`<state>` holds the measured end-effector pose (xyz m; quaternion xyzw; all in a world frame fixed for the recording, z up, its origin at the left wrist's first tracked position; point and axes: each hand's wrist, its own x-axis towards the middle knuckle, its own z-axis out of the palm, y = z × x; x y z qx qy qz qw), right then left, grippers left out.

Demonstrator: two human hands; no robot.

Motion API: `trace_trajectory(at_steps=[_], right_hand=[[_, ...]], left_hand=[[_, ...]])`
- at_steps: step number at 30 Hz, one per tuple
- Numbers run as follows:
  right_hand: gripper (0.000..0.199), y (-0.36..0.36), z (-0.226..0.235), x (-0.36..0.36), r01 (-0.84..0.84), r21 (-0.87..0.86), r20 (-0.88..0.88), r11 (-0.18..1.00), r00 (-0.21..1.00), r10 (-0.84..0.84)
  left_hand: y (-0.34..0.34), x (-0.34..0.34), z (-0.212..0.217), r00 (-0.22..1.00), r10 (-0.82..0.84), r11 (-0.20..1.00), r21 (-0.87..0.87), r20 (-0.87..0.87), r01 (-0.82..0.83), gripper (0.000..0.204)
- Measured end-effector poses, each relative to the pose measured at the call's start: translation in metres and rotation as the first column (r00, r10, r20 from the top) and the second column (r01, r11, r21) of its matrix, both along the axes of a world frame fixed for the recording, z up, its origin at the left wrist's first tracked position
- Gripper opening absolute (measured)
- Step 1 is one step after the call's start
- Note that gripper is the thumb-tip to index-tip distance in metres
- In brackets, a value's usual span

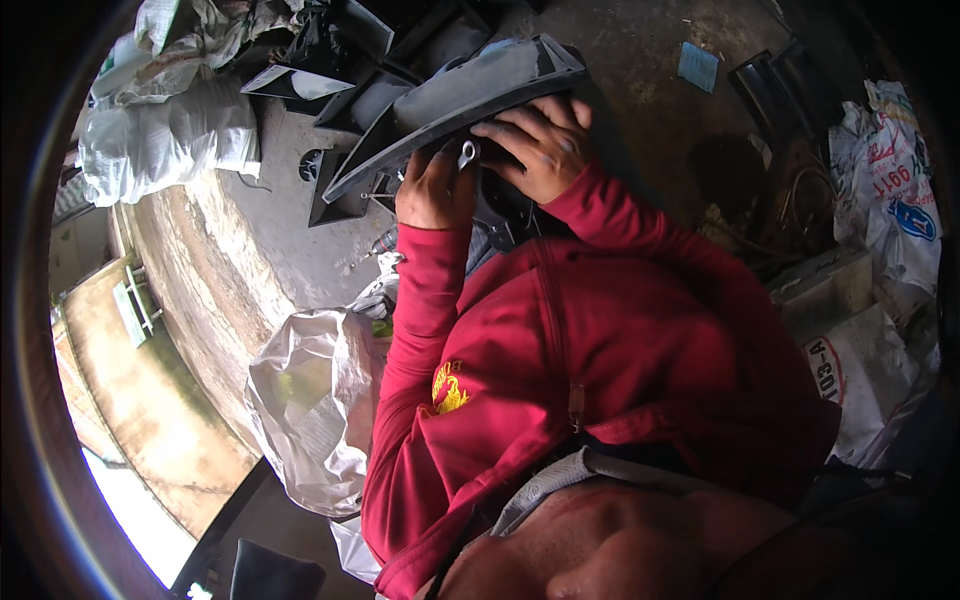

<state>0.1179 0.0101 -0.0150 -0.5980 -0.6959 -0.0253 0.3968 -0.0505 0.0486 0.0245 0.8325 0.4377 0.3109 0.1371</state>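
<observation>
A long black part (470, 95) with a raised rim and a greyish, dusty panel is tilted in front of me. My left hand (435, 192) is closed below its near edge, around a wrench whose shiny ring end (468, 153) sticks up beside the thumb. The fingertips of this hand are partly hidden under the rim. Farther right, my right hand (540, 145) grips the near rim, fingers bent over it and thumb underneath. What lies beneath the part between both hands is dark and hard to make out.
Similar black parts (345, 195) lie on the concrete floor beyond and left. A drill-like tool (383, 243) rests left of my left wrist. White sacks stand at far left (170, 140), near left (315, 400) and right (890, 180). A blue sheet (698, 66) lies far right.
</observation>
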Motion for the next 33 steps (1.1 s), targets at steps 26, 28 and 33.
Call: trace_trajectory(at_steps=[26, 28, 33], right_hand=[[0.039, 0.003, 0.013, -0.007, 0.022, -0.052, 0.029, 0.998, 0.999, -0.021], [0.039, 0.004, 0.015, -0.007, 0.017, -0.066, 0.029, 0.998, 0.999, -0.015], [0.043, 0.004, 0.022, -0.006, 0.036, -0.058, 0.06, 0.998, 0.998, -0.033]], left_hand=[[-0.012, -0.013, -0.008, 0.925, 0.104, 0.843, -0.526, 0.366, 0.113, 0.035], [-0.012, -0.015, -0.008, 0.876, 0.131, 0.784, -0.589, 0.464, 0.194, 0.037], [-0.01, -0.019, -0.019, 0.868, 0.083, 0.79, -0.564, 0.49, 0.243, 0.041]])
